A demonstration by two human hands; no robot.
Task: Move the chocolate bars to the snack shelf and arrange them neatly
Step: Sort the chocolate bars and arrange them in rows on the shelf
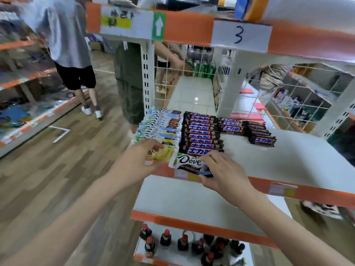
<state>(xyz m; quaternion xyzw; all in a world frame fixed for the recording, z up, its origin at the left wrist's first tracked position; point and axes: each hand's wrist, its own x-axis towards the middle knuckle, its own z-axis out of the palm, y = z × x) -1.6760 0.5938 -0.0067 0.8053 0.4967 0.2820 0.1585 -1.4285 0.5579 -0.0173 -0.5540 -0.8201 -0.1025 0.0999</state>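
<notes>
Glossy foil on the Dove bar (pixel 189 163) at the shelf (pixel 288 160) front edge: light, stiff, slippery, snappable. My right hand (pixel 222 171) pinches its 3 o'clock end; my left hand (pixel 138 160) clasps the yellow bar (pixel 165 152) at 9 o'clock.

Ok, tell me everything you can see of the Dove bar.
The Dove bar is a flat pack in a glossy wrapper, white at its left end and dark brown beyond, with "Dove" in white script. It lies label up at the front edge of the white shelf, just ahead of the column of dark bars. The right hand covers its right end, fingers on top and thumb at the front edge. The left hand holds the yellow pack beside it, not the Dove bar.
</notes>
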